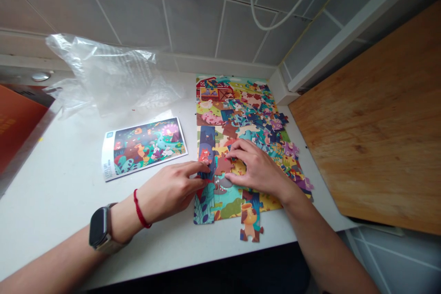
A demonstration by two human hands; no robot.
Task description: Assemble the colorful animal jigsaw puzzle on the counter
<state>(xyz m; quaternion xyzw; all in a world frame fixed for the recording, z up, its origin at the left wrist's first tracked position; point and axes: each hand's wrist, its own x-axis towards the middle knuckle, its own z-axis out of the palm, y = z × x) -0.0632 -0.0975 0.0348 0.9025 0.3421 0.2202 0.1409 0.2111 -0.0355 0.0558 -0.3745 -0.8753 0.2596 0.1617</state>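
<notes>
Two hands (174, 188), one watch (98, 228), one bracelet (138, 209), one leaflet (148, 148), one plastic bag (113, 78); jigsaw pieces (251, 223) too jumbled to count.

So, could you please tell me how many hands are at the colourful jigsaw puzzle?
2: the left hand, fingertips at the dark-blue cardboard strip along the puzzle's left edge, and the right hand, fingertips at a brown cardboard piece.

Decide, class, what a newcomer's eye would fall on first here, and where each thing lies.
Probably the bright, animal-printed jigsaw pieces spread just right of centre, with the left hand and right hand over them. Next might come the crumpled, clear plastic bag at the back left, then the broad, brown wooden panel at the right.
</notes>
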